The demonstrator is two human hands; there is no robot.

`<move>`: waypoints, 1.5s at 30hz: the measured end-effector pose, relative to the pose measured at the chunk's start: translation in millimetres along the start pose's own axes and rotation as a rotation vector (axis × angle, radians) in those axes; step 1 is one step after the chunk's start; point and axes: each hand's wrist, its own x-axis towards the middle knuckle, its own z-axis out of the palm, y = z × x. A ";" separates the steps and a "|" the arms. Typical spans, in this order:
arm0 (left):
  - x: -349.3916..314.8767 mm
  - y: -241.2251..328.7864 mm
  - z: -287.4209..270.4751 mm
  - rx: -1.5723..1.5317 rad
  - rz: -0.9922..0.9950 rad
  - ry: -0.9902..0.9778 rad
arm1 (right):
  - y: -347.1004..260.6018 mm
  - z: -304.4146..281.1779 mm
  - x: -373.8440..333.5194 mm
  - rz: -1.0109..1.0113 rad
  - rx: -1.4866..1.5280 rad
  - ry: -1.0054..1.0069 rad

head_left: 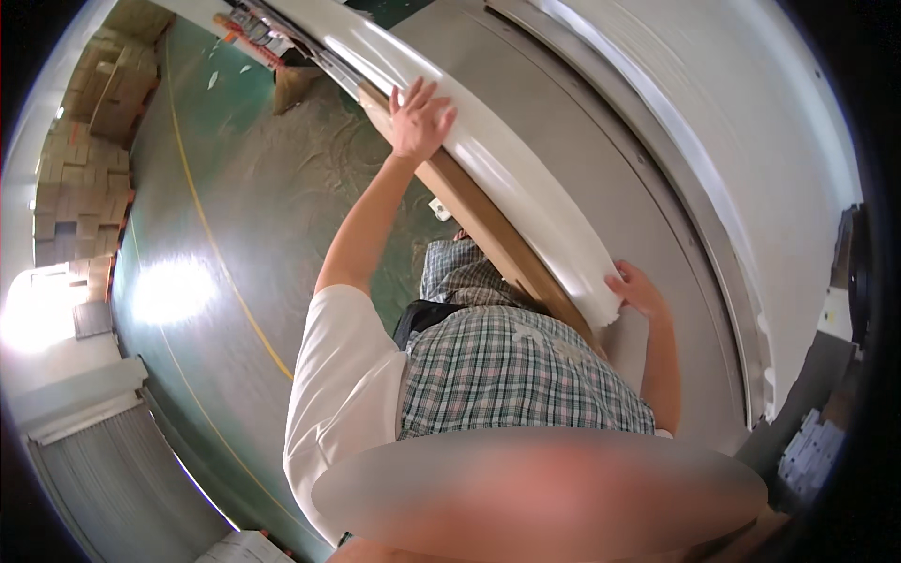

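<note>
A person in a green, white and pink checked apron (507,375) with white sleeves leans over a long, glossy white sheet (507,197), which lies along the near edge of a broad grey flat surface (563,131) and runs diagonally from the upper left toward the person's body. The left hand (419,120) rests with its fingers spread wide on the sheet's left edge, above a long brown board-like strip (488,230) that runs along that side. The right hand (641,289) is at the sheet's near end, by its right corner, fingers bent and narrow; whether it pinches the edge or only touches it is unclear.

The containers stand well apart from the hands. Brown cardboard cartons (80,178) are stacked against the left wall, their contents hidden. A brown, bag-like container (293,89) sits on the green floor (235,188) near the far end of the sheet; what it holds is too small to tell. Stacked white box-like items (809,455) show at the lower right, their insides out of sight.
</note>
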 end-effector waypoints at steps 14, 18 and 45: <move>52.4 95.0 -84.9 -0.407 0.323 -0.146 | -203.2 45.1 51.1 -0.141 -0.114 0.198; 83.3 125.7 -122.6 -0.586 0.481 -0.294 | -195.5 9.2 54.8 -0.550 -0.240 0.594; 383.9 83.3 187.9 -1.763 -0.854 -0.841 | -156.5 -68.1 35.3 -0.137 -0.477 1.464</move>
